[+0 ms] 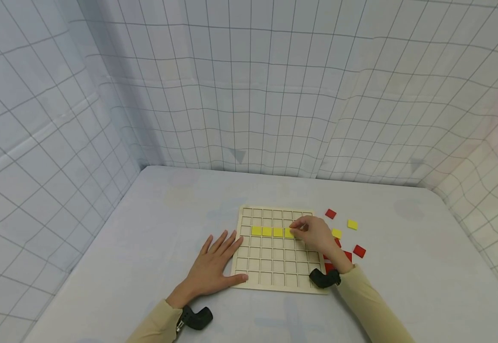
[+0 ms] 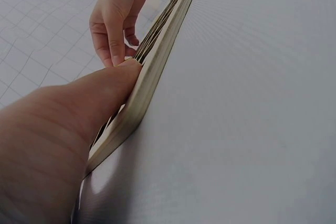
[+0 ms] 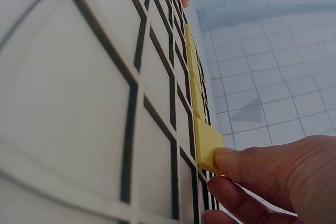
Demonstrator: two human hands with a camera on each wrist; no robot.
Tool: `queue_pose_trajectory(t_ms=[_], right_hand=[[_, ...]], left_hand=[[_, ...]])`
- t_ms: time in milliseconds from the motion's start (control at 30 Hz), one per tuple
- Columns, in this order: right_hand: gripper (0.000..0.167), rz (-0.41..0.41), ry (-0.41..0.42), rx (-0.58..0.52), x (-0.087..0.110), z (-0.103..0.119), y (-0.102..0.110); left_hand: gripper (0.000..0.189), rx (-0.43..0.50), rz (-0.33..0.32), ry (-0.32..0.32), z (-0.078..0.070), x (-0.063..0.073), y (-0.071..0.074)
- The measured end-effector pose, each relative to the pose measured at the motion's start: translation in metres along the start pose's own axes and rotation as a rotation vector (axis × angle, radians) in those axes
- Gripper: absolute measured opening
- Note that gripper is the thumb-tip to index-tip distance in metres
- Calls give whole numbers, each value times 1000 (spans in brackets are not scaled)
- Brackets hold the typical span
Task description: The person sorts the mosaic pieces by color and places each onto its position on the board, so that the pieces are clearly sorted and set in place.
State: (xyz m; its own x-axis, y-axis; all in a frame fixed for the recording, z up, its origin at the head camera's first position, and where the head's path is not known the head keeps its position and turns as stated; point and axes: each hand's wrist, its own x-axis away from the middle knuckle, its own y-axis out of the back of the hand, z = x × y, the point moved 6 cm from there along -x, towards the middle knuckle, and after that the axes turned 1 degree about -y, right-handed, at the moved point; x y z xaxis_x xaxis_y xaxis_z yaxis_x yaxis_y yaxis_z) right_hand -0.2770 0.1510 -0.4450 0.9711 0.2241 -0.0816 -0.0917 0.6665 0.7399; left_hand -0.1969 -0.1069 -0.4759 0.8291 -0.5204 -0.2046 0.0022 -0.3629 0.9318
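A cream grid board (image 1: 279, 289) with raised dividers lies flat on the table. Three yellow square tiles (image 1: 267, 231) sit side by side in one of its upper rows. At the right end of that row, my right hand (image 1: 316, 234) pinches another yellow tile (image 3: 206, 141) by its edge; in the right wrist view it stands slightly tilted over its cell. Fingers spread, my left hand (image 1: 211, 270) rests at the board's left side, its thumb (image 2: 113, 85) lying on the frame near the lower left corner.
Loose red tiles (image 1: 359, 251) and yellow tiles (image 1: 352, 224) are scattered on the table right of the board, some partly hidden by the right forearm. Grid-patterned white cloth (image 1: 249, 95) hangs behind the table and at both sides.
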Motion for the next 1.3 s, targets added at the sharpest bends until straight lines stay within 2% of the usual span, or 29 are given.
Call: queue_pose_trajectory(t_ms=[700, 1300], right_hand=[[6, -2, 8, -1, -1, -2, -2], [7, -30, 22, -3, 8, -9, 6]], left_hand=[[91, -9, 21, 18, 1, -1, -2], [91, -2, -1, 5, 0, -1, -1]])
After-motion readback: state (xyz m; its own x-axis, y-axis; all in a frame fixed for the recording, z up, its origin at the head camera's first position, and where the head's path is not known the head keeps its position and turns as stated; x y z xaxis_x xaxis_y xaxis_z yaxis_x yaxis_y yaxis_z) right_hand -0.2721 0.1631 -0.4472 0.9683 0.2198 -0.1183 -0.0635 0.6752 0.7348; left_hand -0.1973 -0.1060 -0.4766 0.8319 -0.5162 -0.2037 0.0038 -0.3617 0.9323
